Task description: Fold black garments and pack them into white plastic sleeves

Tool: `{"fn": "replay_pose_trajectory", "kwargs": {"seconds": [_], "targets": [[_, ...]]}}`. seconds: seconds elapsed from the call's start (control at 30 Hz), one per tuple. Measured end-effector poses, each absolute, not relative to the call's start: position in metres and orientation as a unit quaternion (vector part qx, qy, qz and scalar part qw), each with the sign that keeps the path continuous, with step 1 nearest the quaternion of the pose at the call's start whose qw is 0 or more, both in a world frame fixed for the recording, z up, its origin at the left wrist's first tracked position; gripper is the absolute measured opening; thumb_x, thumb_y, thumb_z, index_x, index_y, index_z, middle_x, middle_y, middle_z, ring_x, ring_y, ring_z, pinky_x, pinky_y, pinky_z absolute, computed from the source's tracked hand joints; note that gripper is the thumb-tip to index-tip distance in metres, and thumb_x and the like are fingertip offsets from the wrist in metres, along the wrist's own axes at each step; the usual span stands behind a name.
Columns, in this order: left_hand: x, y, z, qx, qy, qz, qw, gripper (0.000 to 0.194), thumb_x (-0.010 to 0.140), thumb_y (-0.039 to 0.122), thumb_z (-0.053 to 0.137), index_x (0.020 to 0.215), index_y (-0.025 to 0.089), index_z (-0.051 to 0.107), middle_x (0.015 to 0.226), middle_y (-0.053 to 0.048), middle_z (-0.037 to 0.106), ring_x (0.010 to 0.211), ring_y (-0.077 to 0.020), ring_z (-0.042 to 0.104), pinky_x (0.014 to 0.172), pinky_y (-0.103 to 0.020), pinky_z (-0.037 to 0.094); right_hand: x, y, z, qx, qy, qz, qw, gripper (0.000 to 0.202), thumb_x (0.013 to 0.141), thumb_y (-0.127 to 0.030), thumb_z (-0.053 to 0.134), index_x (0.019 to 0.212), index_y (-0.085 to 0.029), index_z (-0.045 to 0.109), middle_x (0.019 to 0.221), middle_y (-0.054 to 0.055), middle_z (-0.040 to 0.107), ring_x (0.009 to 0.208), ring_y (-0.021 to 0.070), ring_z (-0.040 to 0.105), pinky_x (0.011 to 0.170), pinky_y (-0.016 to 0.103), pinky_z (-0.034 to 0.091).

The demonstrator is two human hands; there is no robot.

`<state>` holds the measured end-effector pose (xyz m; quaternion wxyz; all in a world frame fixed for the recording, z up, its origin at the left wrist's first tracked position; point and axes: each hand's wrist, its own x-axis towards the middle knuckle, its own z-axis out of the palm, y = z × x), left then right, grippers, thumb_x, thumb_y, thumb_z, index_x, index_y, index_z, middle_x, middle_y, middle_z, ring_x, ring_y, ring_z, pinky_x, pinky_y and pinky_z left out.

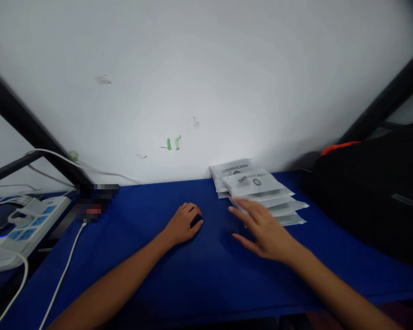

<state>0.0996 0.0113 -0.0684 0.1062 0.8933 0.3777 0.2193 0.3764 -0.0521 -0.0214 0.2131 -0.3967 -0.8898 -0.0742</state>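
- Head view, carrier: one desk (199, 279), covered in blue, its back edge against a pale wall (234, 82).
- Left hand (183, 223), one: fingers and thumb curled around a small dark object (195, 221), roughly midway between the desk's back and front edges. The object is mostly covered; its long axis cannot be told from where one stands.
- Right hand (265, 231), one: empty as far as can be seen, fingers spread, pointing leftward and toward the back edge.
- Pale printed pouches (270, 184), a fanned stack: near the desk's back edge, right of its middle, long sides running roughly along that edge, slightly skewed. They lie just beyond the right hand, whose fingers cover the stack's near left corner; contact cannot be told.
- Nearness: right hand closest to the pouches, left hand well apart from them. The dark object lies to the right hand's left, with bare desk between.
- Black bag (368, 197), one: at the desk's right end, beyond the pouches.
- Power strip (37, 227), one: by the desk's left edge.
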Motion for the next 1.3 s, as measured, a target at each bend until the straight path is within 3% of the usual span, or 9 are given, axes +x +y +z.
{"fn": "replay_pose_trajectory", "kwargs": {"seconds": [0.1, 0.2, 0.33, 0.43, 0.63, 1.3], "targets": [[0.100, 0.010, -0.071, 0.883, 0.411, 0.218, 0.063, 0.024, 0.091, 0.030, 0.054, 0.109, 0.017, 0.061, 0.120, -0.012, 0.062, 0.116, -0.0267, 0.054, 0.107, -0.049, 0.038, 0.328, -0.045, -0.032, -0.377, -0.910, 0.019, 0.172, 0.045, 0.094, -0.030, 0.047, 0.135, -0.011, 0.049, 0.145, 0.019, 0.046, 0.134, 0.0306, 0.042, 0.109, 0.049, 0.040], [0.097, 0.010, -0.074, 0.869, 0.458, 0.184, 0.035, 0.041, 0.093, 0.033, 0.050, 0.128, 0.012, 0.054, 0.138, -0.016, 0.053, 0.133, -0.0291, 0.043, 0.115, -0.051, 0.026, 0.300, -0.027, -0.051, -0.402, -0.901, 0.076, 0.146, 0.054, 0.092, -0.033, 0.051, 0.138, -0.004, 0.045, 0.145, 0.026, 0.043, 0.136, 0.0345, 0.040, 0.109, 0.052, 0.039], [0.094, 0.008, -0.076, 0.864, 0.487, 0.119, 0.044, 0.053, 0.098, 0.039, 0.042, 0.143, 0.012, 0.041, 0.151, -0.015, 0.039, 0.142, -0.0280, 0.031, 0.116, -0.048, 0.027, 0.294, -0.011, -0.067, -0.389, -0.905, 0.110, 0.131, 0.067, 0.093, -0.046, 0.050, 0.141, 0.000, 0.041, 0.148, 0.027, 0.037, 0.141, 0.0353, 0.032, 0.114, 0.052, 0.032], [0.094, 0.008, -0.077, 0.866, 0.489, 0.093, 0.038, 0.056, 0.099, 0.042, 0.038, 0.147, 0.014, 0.035, 0.155, -0.013, 0.032, 0.145, -0.0274, 0.026, 0.117, -0.048, 0.025, 0.299, -0.009, -0.070, -0.383, -0.907, 0.122, 0.129, 0.070, 0.094, -0.050, 0.048, 0.142, 0.000, 0.040, 0.150, 0.026, 0.035, 0.142, 0.0344, 0.029, 0.115, 0.052, 0.030], [0.094, 0.008, -0.078, 0.857, 0.510, 0.072, 0.021, 0.060, 0.099, 0.049, 0.035, 0.152, 0.023, 0.026, 0.159, -0.010, 0.022, 0.147, -0.0340, 0.017, 0.114, -0.061, 0.018, 0.302, -0.010, -0.073, -0.374, -0.903, 0.141, 0.157, 0.067, 0.093, -0.050, 0.050, 0.145, -0.009, 0.039, 0.152, 0.022, 0.033, 0.143, 0.0334, 0.027, 0.114, 0.054, 0.031], [0.091, 0.012, -0.078, 0.858, 0.504, 0.093, 0.033, 0.059, 0.097, 0.048, 0.040, 0.149, 0.022, 0.032, 0.157, -0.012, 0.028, 0.145, -0.0346, 0.022, 0.113, -0.061, 0.020, 0.304, -0.008, -0.067, -0.370, -0.906, 0.150, 0.139, 0.068, 0.092, -0.048, 0.053, 0.144, -0.006, 0.040, 0.151, 0.023, 0.033, 0.143, 0.0328, 0.026, 0.115, 0.052, 0.029]]}}
